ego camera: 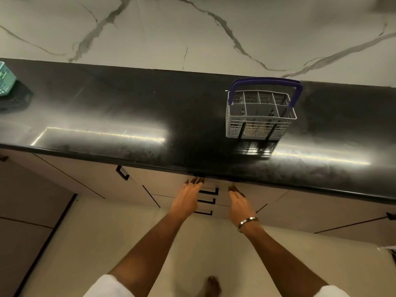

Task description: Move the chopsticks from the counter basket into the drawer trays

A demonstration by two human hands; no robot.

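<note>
Both hands, L [188,197] & R [240,200], fingers straight, empty, against top drawer front [220,185] under surface [128,108]; cutlery basket [260,121] on surface at right, chopsticks not discernible.

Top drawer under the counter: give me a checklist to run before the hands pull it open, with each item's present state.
1. Top drawer shut: ok, its front sits flush under the counter edge.
2. Left hand at the drawer: ok, fingers straight, tips at the top edge.
3. Right hand at the drawer: ok, fingers straight, holding nothing.
4. A grip on the drawer handle: not ok, neither hand curls round it.
5. Cutlery basket within reach on the counter: ok, upright, purple handle raised.
6. Chopsticks in the basket: cannot tell, contents too dim through the mesh.
</note>
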